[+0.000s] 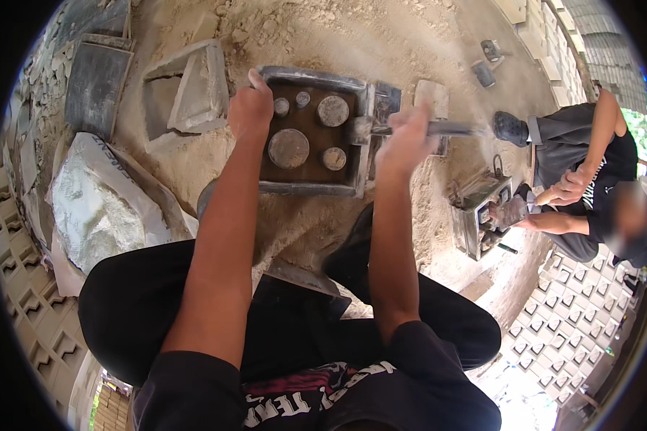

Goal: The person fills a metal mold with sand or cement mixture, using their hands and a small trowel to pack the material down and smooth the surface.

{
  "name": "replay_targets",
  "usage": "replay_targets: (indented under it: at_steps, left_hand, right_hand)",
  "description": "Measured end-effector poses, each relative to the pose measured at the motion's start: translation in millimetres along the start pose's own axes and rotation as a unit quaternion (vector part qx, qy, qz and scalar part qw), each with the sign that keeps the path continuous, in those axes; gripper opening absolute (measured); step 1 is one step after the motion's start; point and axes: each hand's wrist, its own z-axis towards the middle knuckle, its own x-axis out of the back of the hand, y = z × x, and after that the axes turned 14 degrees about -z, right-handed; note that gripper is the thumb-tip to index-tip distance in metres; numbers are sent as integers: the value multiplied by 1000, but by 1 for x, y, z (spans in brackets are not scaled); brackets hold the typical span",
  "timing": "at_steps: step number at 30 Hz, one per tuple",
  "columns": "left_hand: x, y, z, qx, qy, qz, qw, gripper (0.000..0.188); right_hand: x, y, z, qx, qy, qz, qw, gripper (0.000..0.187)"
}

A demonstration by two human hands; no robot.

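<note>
A dark rectangular moulding frame lies on the sandy ground in front of me, with brown sand packed inside. Several round pieces of different sizes sit in that sand, the largest disc at the lower left. My left hand is closed on the frame's left side near its far corner, thumb pointing up. Closed around a hammer, my right hand is blurred by motion. The hammer's head overlaps the frame's right wall; whether it touches is unclear. The handle points right.
To the left lie an open sack of white powder, a pale broken-looking frame and a dark board. On the right, a co-worker's hands work over another moulding frame. Pale patterned blocks stand stacked behind.
</note>
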Motion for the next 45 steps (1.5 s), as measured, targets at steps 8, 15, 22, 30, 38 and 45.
replay_targets:
  at_steps: [8,15,22,30,38,45]
  left_hand:
    - [-1,4,-1,-7,4,-4,1000,76]
    - [-4,8,-5,-12,8,1,1000,75]
    - [-3,6,-3,-13,7,8,1000,75]
    - [0,6,-4,1,2,19,1000,74]
    - [-2,6,0,-1,8,4,1000,74]
    - [-4,9,-5,-13,-3,1,1000,73]
  right_hand:
    - [2,-6,18,12,-56,-33,998,21]
    - [9,21,24,52,-89,-47,994,23]
    - [-31,15,11,17,-38,-22,999,33]
    - [-19,9,15,20,-120,-90,988,39]
    - [14,29,1,63,-153,-69,984,45]
    - [24,30,-6,46,-156,-28,986,46]
